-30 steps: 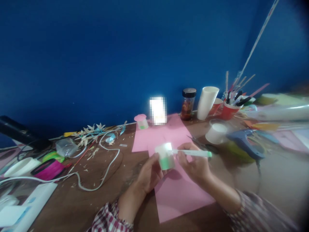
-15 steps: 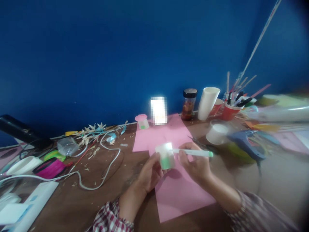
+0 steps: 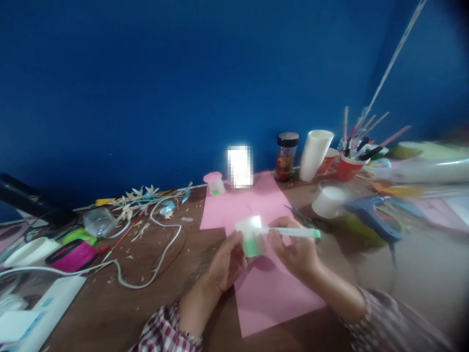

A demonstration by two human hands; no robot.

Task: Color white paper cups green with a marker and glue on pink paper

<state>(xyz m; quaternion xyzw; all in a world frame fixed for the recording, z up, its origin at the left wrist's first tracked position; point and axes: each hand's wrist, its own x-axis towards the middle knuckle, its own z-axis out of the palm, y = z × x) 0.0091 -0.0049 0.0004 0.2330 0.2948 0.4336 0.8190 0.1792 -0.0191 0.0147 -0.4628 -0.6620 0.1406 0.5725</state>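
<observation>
My left hand (image 3: 227, 261) is closed around a small whitish cup (image 3: 252, 238) with a green patch on its side. In my right hand (image 3: 295, 249) is a white marker (image 3: 295, 232) with a green end; its other end meets the cup's right side, where glare and blur hide the tip. Both hands are above pink paper sheets (image 3: 273, 298) laid on the brown table. Farther back on the paper stands a similar small cup (image 3: 216, 187) with a pink round top and a green patch. A bright pixelated rectangle (image 3: 240, 167) stands beside it.
Dark scissors (image 3: 298, 213), a clear plastic cup (image 3: 330, 200) and a blue glue gun (image 3: 375, 215) lie at the right. Behind are a black-lidded jar (image 3: 287, 156), a white cup (image 3: 315, 155) and a red cup of pens (image 3: 350, 167). A white cable (image 3: 161, 264) and pink tape roll (image 3: 72, 255) are left.
The view has shifted very slightly. The marker's position against the cup changes only a little; both hands keep their hold.
</observation>
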